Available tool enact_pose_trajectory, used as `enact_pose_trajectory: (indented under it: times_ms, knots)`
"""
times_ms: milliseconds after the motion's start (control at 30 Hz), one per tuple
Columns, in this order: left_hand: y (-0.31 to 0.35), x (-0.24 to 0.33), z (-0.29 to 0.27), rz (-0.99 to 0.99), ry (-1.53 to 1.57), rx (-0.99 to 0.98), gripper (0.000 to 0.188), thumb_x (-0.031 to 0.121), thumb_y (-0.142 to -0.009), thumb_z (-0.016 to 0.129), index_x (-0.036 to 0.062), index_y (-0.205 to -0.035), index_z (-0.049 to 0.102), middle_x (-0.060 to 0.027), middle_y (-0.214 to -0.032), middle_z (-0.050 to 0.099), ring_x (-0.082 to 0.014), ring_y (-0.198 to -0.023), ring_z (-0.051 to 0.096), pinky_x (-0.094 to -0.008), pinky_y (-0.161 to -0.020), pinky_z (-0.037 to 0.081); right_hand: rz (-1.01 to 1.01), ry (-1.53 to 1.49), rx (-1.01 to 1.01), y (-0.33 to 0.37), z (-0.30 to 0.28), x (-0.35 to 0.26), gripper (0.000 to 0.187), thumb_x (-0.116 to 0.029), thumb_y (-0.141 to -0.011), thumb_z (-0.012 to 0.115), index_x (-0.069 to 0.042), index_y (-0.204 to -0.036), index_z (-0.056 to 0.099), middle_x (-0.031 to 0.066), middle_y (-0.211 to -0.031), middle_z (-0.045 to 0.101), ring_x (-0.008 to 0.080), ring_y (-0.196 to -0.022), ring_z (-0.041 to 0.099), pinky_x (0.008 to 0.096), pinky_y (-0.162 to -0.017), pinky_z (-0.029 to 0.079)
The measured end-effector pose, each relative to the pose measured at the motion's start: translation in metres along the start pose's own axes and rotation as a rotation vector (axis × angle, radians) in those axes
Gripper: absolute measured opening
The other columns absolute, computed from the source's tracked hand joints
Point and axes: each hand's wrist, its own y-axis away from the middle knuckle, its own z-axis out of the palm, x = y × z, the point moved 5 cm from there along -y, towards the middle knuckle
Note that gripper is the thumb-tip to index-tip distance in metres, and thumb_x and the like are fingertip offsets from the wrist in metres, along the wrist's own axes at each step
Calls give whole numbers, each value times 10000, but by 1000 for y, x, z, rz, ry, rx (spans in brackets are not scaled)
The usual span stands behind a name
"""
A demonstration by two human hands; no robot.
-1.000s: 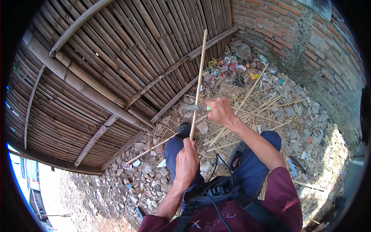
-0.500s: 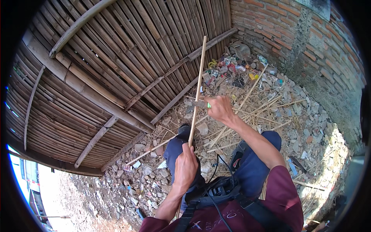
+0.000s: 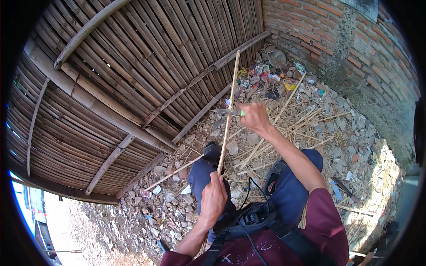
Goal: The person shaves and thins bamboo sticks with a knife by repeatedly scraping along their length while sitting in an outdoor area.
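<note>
A long pale bamboo strip (image 3: 228,128) slants up and away from me, above my left knee. My left hand (image 3: 214,197) is closed around its near end. My right hand (image 3: 255,118) grips the green handle of a knife (image 3: 225,112). The dark blade lies across the strip, a little past its middle; whether it cuts into the strip is too small to tell. Most of the knife's handle is hidden in my fist.
Several bamboo strips and thin shavings (image 3: 297,128) litter the rubble ground (image 3: 171,221). Coloured rubbish (image 3: 270,75) is heaped in the far corner. A bamboo slat wall (image 3: 177,53) rises at the left, a brick wall (image 3: 306,26) at the right. A black cable (image 3: 248,190) hangs by my lap.
The strip has slid slightly toward me, its far tip now lower, and my left hand has come down a little with it. My right hand and the knife sit slightly farther along the strip.
</note>
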Motion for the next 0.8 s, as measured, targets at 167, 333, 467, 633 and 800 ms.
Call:
enact_pose_trajectory:
  times_ms: [167, 333, 467, 633, 800]
  knots:
    - [3, -10, 2, -47, -7, 1, 171, 114, -1112, 519, -11, -1047, 423, -337, -684, 617, -549, -656, 638, -629, -522, 465, 14, 9, -51, 4, 6, -14, 212, -23, -716, 589, -47, -819, 773, 80, -454, 562, 171, -371, 533, 363, -360, 381]
    - [12, -12, 7, -56, 12, -37, 125, 91, -1106, 517, -6, -1084, 441, -340, -701, 604, -567, -689, 624, -628, -533, 425, -42, 44, -75, 6, 9, -18, 193, -15, -725, 595, -45, -802, 769, 84, -456, 564, 180, -372, 526, 372, -372, 393]
    - [18, -11, 4, -33, -19, -47, 165, 118, -1112, 520, -1, -1049, 424, -324, -671, 617, -540, -625, 636, -622, -512, 468, 55, -17, -56, 5, 13, 9, 204, -1, -727, 583, -35, -807, 768, 104, -477, 584, 198, -386, 542, 390, -385, 412]
    - [40, -16, 0, -39, -11, -75, 162, 125, -1113, 522, 2, -1056, 434, -317, -659, 616, -533, -617, 637, -619, -510, 475, 257, 46, -31, -3, -1, 60, 208, 2, -717, 563, -22, -784, 759, 143, -506, 611, 222, -423, 592, 399, -410, 445]
    - [40, -25, 3, -36, -28, -63, 170, 138, -1114, 525, 1, -1061, 440, -314, -642, 611, -525, -599, 637, -615, -500, 475, 1, -4, -19, 10, 10, 6, 198, -1, -686, 565, -3, -765, 747, 180, -518, 615, 285, -435, 619, 430, -442, 476]
